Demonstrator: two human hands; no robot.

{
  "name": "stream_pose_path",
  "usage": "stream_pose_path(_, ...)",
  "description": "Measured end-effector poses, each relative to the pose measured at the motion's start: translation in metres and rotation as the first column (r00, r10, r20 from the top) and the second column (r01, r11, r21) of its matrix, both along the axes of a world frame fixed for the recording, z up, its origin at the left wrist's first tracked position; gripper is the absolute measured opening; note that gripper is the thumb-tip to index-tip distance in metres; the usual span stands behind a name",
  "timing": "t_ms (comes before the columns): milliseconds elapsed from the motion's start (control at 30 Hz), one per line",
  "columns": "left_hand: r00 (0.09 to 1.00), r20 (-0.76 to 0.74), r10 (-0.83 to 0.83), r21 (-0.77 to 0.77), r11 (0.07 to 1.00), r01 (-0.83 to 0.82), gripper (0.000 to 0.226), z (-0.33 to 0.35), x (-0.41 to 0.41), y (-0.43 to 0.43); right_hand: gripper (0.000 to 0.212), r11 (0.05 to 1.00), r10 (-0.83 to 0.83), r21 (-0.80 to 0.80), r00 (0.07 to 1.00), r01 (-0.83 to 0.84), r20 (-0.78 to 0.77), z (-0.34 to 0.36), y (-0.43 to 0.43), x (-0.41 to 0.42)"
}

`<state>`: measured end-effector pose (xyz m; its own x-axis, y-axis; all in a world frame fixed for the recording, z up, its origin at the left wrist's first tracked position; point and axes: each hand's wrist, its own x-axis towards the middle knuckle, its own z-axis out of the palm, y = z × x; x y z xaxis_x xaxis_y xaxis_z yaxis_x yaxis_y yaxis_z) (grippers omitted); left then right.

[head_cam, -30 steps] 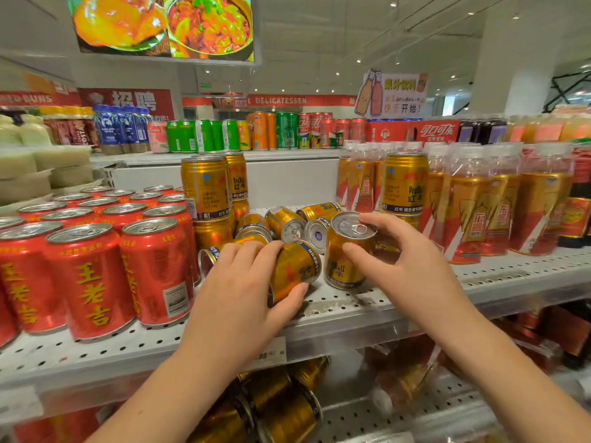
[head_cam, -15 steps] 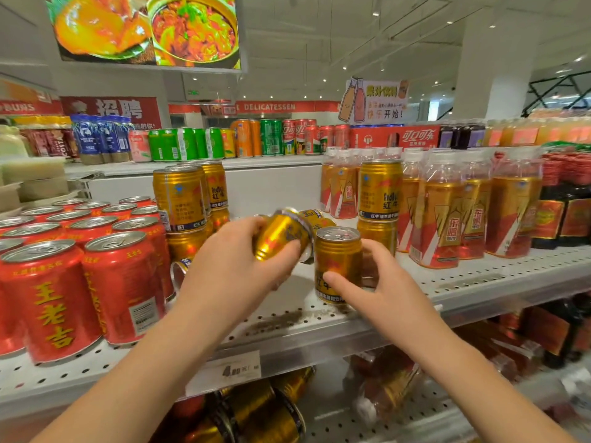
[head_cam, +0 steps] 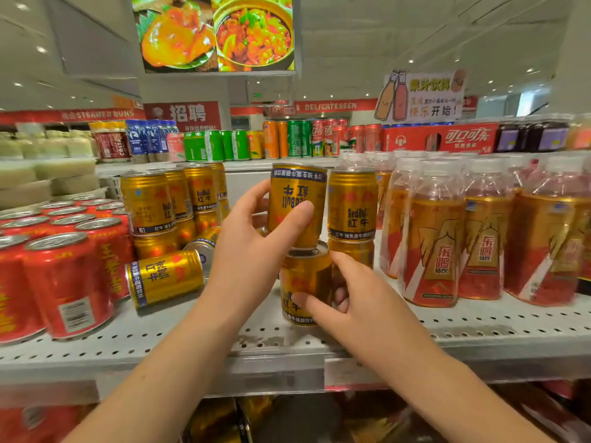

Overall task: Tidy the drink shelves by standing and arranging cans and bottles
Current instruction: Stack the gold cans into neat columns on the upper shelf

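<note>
My left hand point(head_cam: 252, 247) grips a gold Red Bull can point(head_cam: 297, 203), held upside down right on top of a second gold can point(head_cam: 303, 282). That lower can stands upright on the white perforated shelf point(head_cam: 479, 327), and my right hand point(head_cam: 348, 298) holds it with thumb and fingers curled round its side. Just right of them stands a stack of two gold cans point(head_cam: 351, 206). One gold can point(head_cam: 166, 278) lies on its side to the left, with another fallen one point(head_cam: 204, 247) behind it.
Red cans point(head_cam: 67, 282) fill the shelf's left side, and stacked gold cans point(head_cam: 150, 203) stand behind the fallen ones. Plastic bottles with red and gold labels point(head_cam: 441, 244) crowd the right. Green, orange and red cans point(head_cam: 287, 139) line the upper shelf. More gold cans point(head_cam: 224, 420) lie on the shelf below.
My left hand lifted its gold can, turned it upside down and brought it onto the top of the upright can. My right hand stayed on the upright can. The camera tilted up.
</note>
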<state>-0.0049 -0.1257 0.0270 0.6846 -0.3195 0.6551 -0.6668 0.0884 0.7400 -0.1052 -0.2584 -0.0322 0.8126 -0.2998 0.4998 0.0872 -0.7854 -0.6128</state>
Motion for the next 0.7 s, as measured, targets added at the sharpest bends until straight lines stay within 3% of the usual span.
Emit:
stream_pose_path(100, 1.000, -0.001, -0.005, -0.008, 1.000, 0.005, 0.045, -0.003, -0.004, -0.003, 0.056, 0.996, 0.019, 0.089, 0.998, -0.024, 0.066, -0.006, -0.009, -0.001)
stream_pose_path(267, 0.998, -0.004, -0.065, 0.001, 0.998, 0.065, 0.035, -0.005, -0.010, -0.002, 0.054, 0.995, 0.012, 0.093, 0.997, -0.019, 0.071, -0.010, -0.010, -0.003)
stream_pose_path(400, 0.994, -0.024, -0.109, 0.010, 0.994, 0.109, 0.042, -0.002, -0.013, -0.004, 0.047, 0.998, 0.001, 0.061, 0.997, -0.006, 0.076, -0.007, -0.006, -0.006)
stream_pose_path(500, 0.986, -0.058, -0.155, 0.008, 0.988, 0.156, 0.034, -0.002, -0.009, -0.005, 0.051, 0.999, -0.011, 0.041, 0.996, 0.007, 0.085, -0.007, -0.005, -0.007)
stream_pose_path(700, 0.978, -0.143, -0.149, 0.082, 0.983, 0.162, 0.039, -0.004, 0.004, 0.000, 0.056, 0.994, -0.078, -0.061, 0.991, 0.085, 0.112, -0.010, -0.002, -0.006)
